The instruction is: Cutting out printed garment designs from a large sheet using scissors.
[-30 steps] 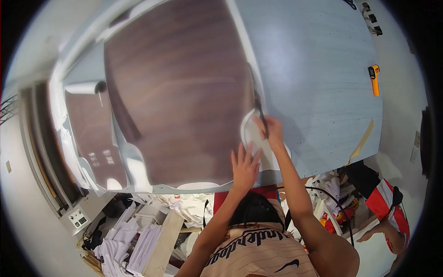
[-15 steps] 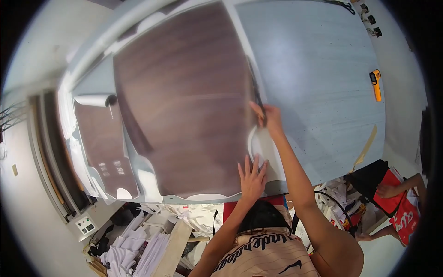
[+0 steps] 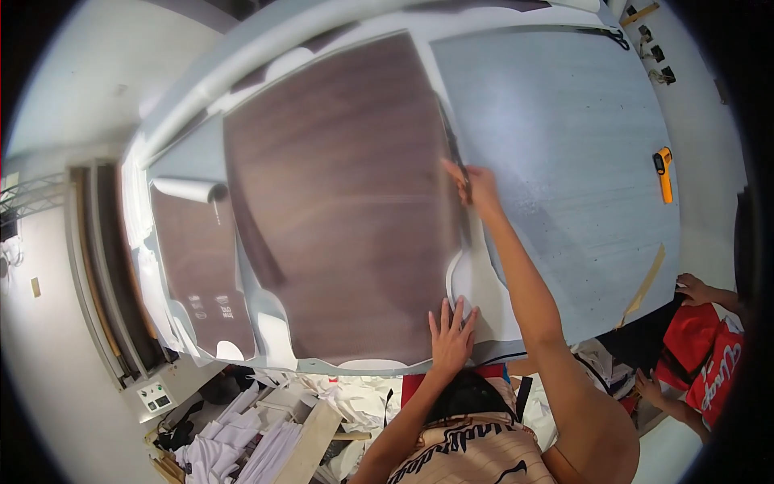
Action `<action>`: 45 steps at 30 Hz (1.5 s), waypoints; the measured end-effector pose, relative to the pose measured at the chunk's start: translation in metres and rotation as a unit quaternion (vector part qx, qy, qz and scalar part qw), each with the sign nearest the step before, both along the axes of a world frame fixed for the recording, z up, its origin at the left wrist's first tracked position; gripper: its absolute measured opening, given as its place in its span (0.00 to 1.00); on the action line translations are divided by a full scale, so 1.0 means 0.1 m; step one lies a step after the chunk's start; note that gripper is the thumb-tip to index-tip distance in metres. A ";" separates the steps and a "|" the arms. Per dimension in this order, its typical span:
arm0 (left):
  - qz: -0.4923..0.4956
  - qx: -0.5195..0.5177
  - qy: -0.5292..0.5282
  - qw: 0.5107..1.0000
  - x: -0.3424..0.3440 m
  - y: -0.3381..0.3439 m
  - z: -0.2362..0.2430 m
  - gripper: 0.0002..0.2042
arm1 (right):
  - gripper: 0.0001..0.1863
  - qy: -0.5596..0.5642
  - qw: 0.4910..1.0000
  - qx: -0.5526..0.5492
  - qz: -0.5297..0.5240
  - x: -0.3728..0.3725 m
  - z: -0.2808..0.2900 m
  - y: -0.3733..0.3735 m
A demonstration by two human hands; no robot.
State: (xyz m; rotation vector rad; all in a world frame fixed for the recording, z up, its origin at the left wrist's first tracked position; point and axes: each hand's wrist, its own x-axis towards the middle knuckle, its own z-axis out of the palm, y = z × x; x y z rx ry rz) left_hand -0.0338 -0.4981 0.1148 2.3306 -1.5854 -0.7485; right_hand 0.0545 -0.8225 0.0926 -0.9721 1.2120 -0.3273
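A large dark brown printed sheet with white borders (image 3: 339,226) covers the middle of the table. My right hand (image 3: 472,184) grips dark scissors (image 3: 451,137), whose blades lie along the sheet's right edge. My left hand (image 3: 451,337) rests with fingers spread on the lower right part of the sheet, beside a curved white margin (image 3: 484,298). A smaller brown piece (image 3: 189,258) with white markings and a rolled top end lies to the left.
The blue-grey tabletop (image 3: 556,137) holds an orange handheld device (image 3: 663,173), more scissors (image 3: 617,40) and tape (image 3: 649,286). A machine (image 3: 121,315) stands left. Another person (image 3: 701,363) with red fabric is at the lower right. Paper and fabric scraps (image 3: 250,436) lie below.
My right hand and the scissors have advanced up along the sheet's edge, away from my left hand, which stays on the sheet. The person at the right has moved toward the table.
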 end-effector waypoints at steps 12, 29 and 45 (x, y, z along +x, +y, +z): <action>0.007 0.009 0.008 1.000 0.00 -0.02 0.02 0.31 | 0.27 -0.026 0.999 -0.023 -0.014 0.57 -0.05 -0.53; 0.006 0.033 0.028 0.999 0.06 0.01 0.02 0.31 | 0.26 -0.081 0.995 -0.043 -0.037 1.35 -0.18 -1.35; 0.242 -0.082 0.005 0.967 0.41 0.78 0.53 0.30 | 0.27 -0.076 0.990 -0.105 -0.046 0.14 -0.06 -0.29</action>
